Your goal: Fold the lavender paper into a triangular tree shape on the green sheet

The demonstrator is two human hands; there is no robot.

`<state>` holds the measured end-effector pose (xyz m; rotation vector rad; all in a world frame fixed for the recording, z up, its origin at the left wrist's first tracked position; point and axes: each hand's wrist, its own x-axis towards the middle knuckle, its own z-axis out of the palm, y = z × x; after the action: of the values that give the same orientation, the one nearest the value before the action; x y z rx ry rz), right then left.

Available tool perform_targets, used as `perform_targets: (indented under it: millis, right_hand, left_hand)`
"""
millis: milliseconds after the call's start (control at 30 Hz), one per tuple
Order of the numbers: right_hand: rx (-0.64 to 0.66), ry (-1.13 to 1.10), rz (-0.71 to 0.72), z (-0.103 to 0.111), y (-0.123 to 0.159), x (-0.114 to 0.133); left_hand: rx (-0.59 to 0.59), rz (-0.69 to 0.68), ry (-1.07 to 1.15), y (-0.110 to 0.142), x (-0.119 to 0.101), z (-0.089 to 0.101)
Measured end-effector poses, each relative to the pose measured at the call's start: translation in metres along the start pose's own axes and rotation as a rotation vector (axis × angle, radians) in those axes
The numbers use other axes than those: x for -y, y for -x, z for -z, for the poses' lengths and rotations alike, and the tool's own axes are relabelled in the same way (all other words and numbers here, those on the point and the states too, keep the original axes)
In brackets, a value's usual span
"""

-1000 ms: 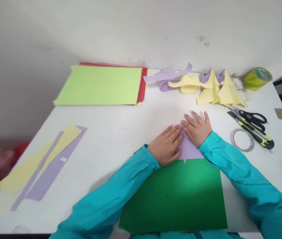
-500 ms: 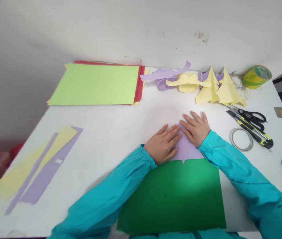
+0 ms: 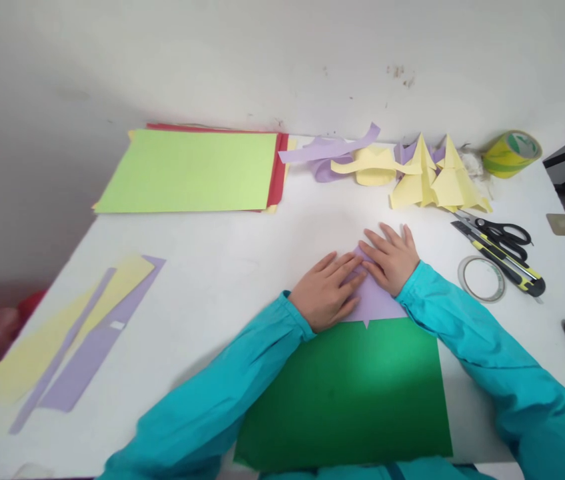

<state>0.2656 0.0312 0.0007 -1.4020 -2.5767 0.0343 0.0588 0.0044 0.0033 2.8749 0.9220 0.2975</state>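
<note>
A folded purple paper [image 3: 373, 304], roughly triangular with a small point at its lower edge, lies over the top part of a green sheet [image 3: 350, 393]. Flat on the left side of the fold rests my left hand [image 3: 326, 291], fingers stretched toward the tip. My right hand [image 3: 391, 257] lies on the right side with its fingers spread, some of them beyond the paper on the table. Fingertips of both hands nearly meet at the top point and hide part of it. Neither hand grips anything.
Behind are a stack with a light green sheet [image 3: 187, 170] on top, curled purple strips [image 3: 330, 151], a yellow strip [image 3: 375, 170], folded yellow paper shapes [image 3: 420, 183] and a tape roll [image 3: 511, 153]. Scissors [image 3: 505, 237], a utility knife [image 3: 507, 267] and clear tape [image 3: 464, 283] lie right; paper scraps [image 3: 87, 357] left.
My left hand's fingers have shifted slightly on the purple paper. The whole view has moved a little, so the things appear slightly further left. The right hand stays in place on the fold.
</note>
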Motion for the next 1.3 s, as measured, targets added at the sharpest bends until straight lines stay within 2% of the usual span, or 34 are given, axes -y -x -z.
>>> perform_targets:
  millis: [367, 1300]
  right_hand:
    - [0.010, 0.002, -0.008, 0.000, 0.000, 0.000]
    - [0.000, 0.005, 0.010, -0.001, 0.001, 0.003]
  left_hand:
    - [-0.064, -0.036, 0.049, 0.006, 0.013, -0.015]
    - [0.034, -0.026, 0.001, 0.002, 0.006, -0.003]
